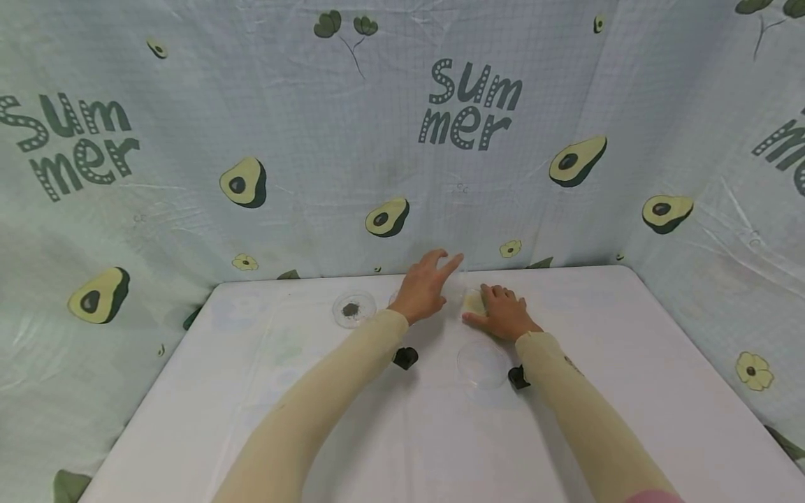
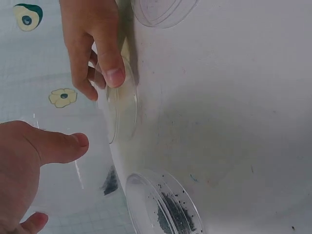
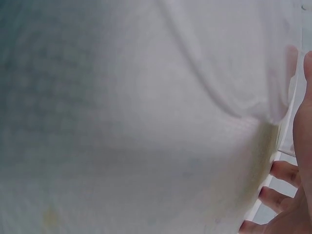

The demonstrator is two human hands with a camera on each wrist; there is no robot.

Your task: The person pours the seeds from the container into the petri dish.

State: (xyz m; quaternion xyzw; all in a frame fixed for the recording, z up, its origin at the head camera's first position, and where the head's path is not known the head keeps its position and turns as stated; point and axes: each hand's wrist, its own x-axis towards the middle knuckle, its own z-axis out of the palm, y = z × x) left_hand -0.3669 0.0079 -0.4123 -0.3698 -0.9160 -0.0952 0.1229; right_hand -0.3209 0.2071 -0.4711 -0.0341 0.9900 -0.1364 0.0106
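Observation:
My right hand point(image 1: 503, 314) grips a clear petri dish point(image 2: 127, 109) with pale yellowish contents at the back of the table. Its thumb lies on the rim and the other fingers reach round the far side. To its left, my left hand point(image 1: 423, 288) is raised above the table with thumb and fingers spread, holding a clear, thin lid-like piece point(image 2: 78, 173) that shows mainly by its glints. A second clear dish point(image 1: 482, 365) lies on the table in front of the right hand. Farther left sits a dish of dark granules point(image 1: 352, 309).
Part of another clear dish point(image 1: 394, 299) shows beside the left wrist, mostly hidden. A printed cloth point(image 1: 302, 140) hangs right behind the white table's point(image 1: 578, 293) back edge. Black wrist-worn pieces point(image 1: 405, 358) stick out under both forearms.

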